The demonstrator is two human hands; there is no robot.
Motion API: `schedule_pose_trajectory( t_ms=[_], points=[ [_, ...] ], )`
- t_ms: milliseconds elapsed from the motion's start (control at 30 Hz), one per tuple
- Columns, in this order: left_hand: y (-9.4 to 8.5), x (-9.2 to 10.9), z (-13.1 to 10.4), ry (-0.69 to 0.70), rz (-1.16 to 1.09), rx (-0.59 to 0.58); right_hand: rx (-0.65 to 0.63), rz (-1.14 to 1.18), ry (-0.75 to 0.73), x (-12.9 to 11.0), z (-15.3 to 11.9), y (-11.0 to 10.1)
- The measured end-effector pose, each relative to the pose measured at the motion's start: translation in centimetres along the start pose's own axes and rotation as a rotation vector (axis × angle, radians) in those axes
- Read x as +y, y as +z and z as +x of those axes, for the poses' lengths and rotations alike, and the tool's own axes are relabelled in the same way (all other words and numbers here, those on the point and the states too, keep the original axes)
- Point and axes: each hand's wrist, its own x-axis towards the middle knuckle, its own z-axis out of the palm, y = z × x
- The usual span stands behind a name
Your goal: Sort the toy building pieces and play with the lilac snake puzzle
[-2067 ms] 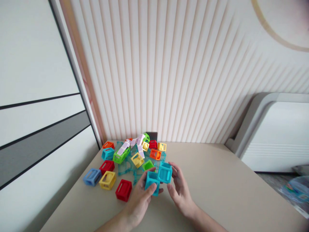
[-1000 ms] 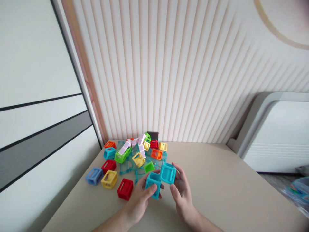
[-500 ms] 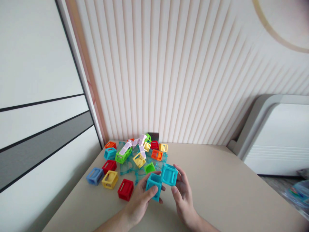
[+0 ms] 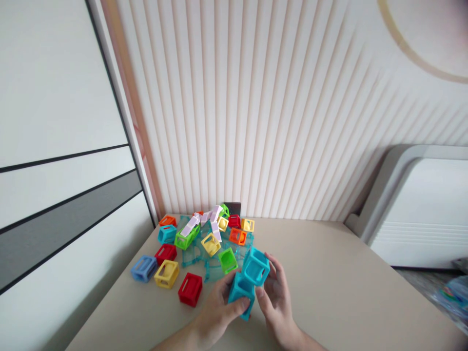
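My left hand is closed around a teal hollow block, its thumb across the near face. A second teal block sits higher and a little to the right, held between the fingers and thumb of my right hand. The two blocks touch at their near corners or edges; whether they are joined I cannot tell. Just beyond them lies a green block, and a red block rests on the table left of my left hand.
Toward the back left of the table lie a blue block, a yellow block, several other coloured blocks, clear teal pieces and a lilac jointed piece. A ribbed wall stands behind, a white cabinet at left.
The left-hand block has moved right and toward me, beneath the other teal block. The right-hand block has tilted, showing its open side. More of the green block now shows.
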Motion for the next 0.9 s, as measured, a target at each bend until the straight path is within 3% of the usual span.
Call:
schedule_pose_trajectory(
  t_ms=[400, 567, 767, 900],
  points=[
    [0.0, 0.2, 0.2, 0.008, 0.005, 0.009, -0.106, -0.026, 0.007, -0.2, -0.4, 0.3],
    [-0.8, -0.6, 0.1, 0.060, -0.078, -0.053, -0.149, -0.011, 0.029, -0.5, -0.4, 0.1],
    [-0.6, -1.4, 0.5, 0.076, -0.104, 0.106, -0.146, -0.044, 0.040, -0.6, -0.1, 0.2],
    [0.1, -0.8, 0.1, 0.077, -0.011, 0.136, -0.110, -0.127, 0.020, -0.1, -0.2, 0.0]
  ],
)
